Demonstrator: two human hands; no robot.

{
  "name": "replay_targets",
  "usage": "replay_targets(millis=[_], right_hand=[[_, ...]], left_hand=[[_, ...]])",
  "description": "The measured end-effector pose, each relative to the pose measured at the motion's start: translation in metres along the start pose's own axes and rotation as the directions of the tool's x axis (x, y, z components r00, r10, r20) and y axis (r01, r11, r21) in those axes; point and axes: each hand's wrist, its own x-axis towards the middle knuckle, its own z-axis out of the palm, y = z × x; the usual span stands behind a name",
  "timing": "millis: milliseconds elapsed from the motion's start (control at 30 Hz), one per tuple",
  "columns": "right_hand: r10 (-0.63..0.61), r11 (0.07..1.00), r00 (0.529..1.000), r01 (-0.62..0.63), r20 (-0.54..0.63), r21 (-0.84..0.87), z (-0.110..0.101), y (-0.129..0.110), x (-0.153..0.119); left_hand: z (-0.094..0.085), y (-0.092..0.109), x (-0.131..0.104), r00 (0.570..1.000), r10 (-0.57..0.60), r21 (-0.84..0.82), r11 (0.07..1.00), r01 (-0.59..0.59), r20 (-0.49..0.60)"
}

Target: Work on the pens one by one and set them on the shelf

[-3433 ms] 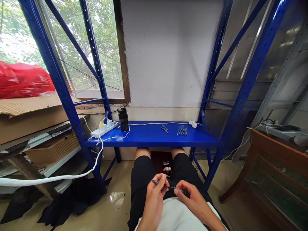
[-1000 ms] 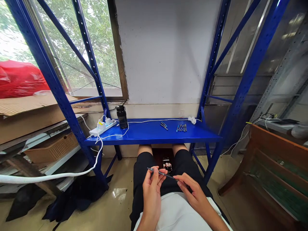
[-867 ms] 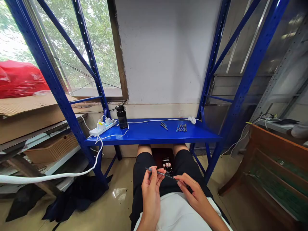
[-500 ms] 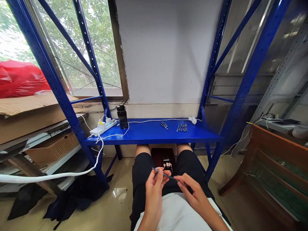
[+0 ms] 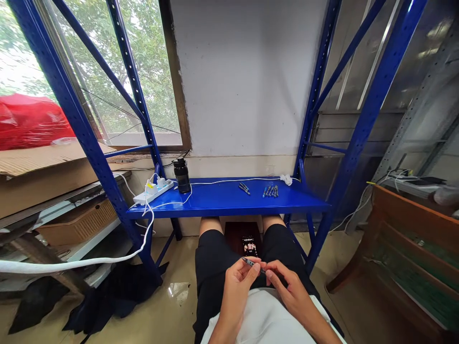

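Note:
Low over my lap, my left hand [image 5: 239, 281] pinches a dark grey pen [image 5: 248, 262], its tip end pointing up and to the left. Close against it, my right hand [image 5: 289, 283] has its thumb and fingers closed on the pen's other end. The fingers of both hands nearly meet and hide most of the barrel. Ahead on the blue shelf lie a small group of pens [image 5: 244, 188] and, to its right, a row of several pens [image 5: 270, 191].
A black bottle [image 5: 182, 176] and a white power strip [image 5: 152, 192] with cables stand at the left of the blue shelf [image 5: 215, 203]. Between my knees, a lit phone [image 5: 250, 247] rests on a dark red surface. A wooden chair [image 5: 412, 229] is at the right.
My left hand has moved right, bringing both hands close together. The long thin length that showed between them is now mostly hidden, and a thicker pen end shows at the left fingers.

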Motion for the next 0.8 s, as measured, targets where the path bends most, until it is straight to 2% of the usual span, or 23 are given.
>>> replay_targets(millis=[267, 467, 667, 800], right_hand=[[0.064, 0.998, 0.997, -0.064, -0.034, -0.001, 0.0025, 0.0058, -0.002], [-0.003, 1.0, 0.997, 0.002, 0.078, 0.012, -0.0005, 0.0037, 0.003], [0.066, 0.998, 0.998, -0.067, 0.015, 0.017, 0.0019, 0.0055, 0.0026], [0.017, 1.0, 0.998, -0.017, 0.055, -0.009, 0.0, 0.006, 0.0023]], left_hand=[[-0.0009, -0.006, 0.0035, 0.999, 0.001, 0.033, 0.999, -0.002, 0.044], [-0.0033, -0.0067, 0.0042, 0.999, 0.012, 0.014, 1.0, -0.012, 0.031], [-0.0042, -0.0073, 0.0043, 0.999, 0.009, 0.034, 0.999, -0.01, 0.039], [-0.0035, -0.0072, 0.0044, 0.999, 0.02, 0.026, 0.999, -0.021, 0.037]])
